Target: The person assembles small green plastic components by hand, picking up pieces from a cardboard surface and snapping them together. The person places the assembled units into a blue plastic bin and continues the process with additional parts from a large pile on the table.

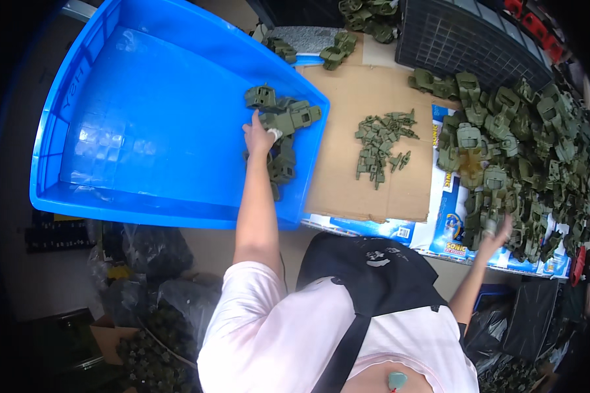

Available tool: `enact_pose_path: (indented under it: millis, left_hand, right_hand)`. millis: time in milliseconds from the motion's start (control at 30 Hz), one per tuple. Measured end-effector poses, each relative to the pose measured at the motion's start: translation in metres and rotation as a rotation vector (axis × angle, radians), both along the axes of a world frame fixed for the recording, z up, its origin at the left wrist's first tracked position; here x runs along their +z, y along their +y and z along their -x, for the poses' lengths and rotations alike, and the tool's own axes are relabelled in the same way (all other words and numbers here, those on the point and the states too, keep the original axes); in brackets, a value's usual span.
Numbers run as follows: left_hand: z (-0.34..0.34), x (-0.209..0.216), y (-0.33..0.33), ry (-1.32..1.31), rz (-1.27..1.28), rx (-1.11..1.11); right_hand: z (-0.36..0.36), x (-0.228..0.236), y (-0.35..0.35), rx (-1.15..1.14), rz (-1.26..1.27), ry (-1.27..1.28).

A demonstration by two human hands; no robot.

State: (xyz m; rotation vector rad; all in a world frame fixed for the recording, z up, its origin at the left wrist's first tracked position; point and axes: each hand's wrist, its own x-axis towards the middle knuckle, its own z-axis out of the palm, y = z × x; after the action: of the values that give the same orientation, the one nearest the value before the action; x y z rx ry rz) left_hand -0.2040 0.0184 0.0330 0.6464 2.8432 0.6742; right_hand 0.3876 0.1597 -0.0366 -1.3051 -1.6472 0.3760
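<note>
Inside the large blue plastic bin (170,124), my left hand (259,139) is closed on an olive-green plastic part (295,118), a hollow moulded piece like a toy vehicle body. Similar parts lie around it along the bin's right side, among them a boxy one (261,97) just beyond my fingers. Something white covers a fingertip of that hand. My right hand (496,237) is at the near edge of a big heap of olive-green moulded parts (505,144). It is slightly blurred, its fingers look apart, and nothing shows in them.
Between bin and heap, a cardboard sheet (334,157) carries a small pile of thin green pieces (380,144). A black crate (472,42) stands behind the heap. More green parts (337,51) sit at the back. Plastic bags (154,252) and a carton (108,337) are on the floor at left.
</note>
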Motion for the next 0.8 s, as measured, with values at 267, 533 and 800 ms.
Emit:
enact_pose_path:
  millis: [267,533,800]
  left_hand:
    - [-0.111,0.09,-0.027,0.307,-0.372,-0.926]
    - [-0.158,0.104,-0.032,0.083,-0.576,-1.364]
    - [-0.238,0.009,-0.013,-0.877,-0.535,-0.745]
  right_hand:
    - [0.159,0.069,-0.014,0.645,0.537,0.316]
    - [0.182,0.086,-0.041,1.565,1.601,0.782]
    - [0.196,0.077,-0.092,0.927,0.562,0.306]
